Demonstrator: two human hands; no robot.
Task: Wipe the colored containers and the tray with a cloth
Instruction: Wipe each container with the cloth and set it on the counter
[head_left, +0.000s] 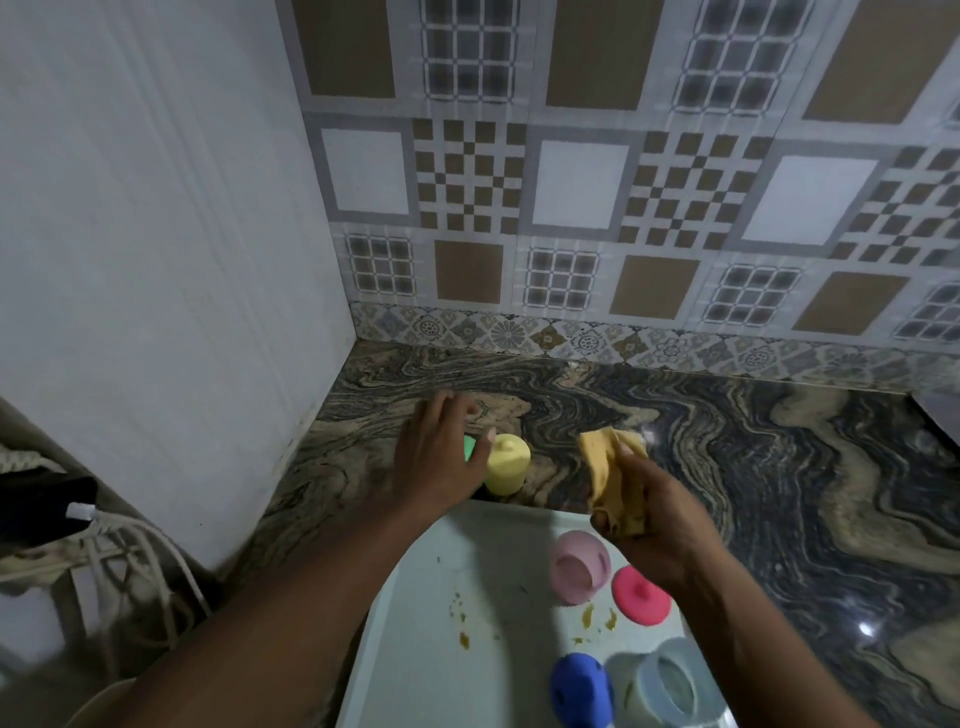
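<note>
A pale tray (452, 649) lies on the marble counter with yellow crumbs on it. On it are a pink container (577, 567) lying on its side, a bright pink lid (640, 592), a blue lid (581, 688) and a light blue container (667, 686) on its side. Beyond the tray stands a yellow lidded container (508, 464). A green container (470, 447) is mostly hidden behind my left hand (441, 457), which hovers open over it with fingers spread. My right hand (641, 512) grips a crumpled yellow cloth (608, 475) above the tray's far edge.
The marble counter (753, 467) runs right and back to a tiled wall (571, 208). A plain white wall (156, 260) bounds the left. Below the counter's left edge are white cords and a dark object (47, 509).
</note>
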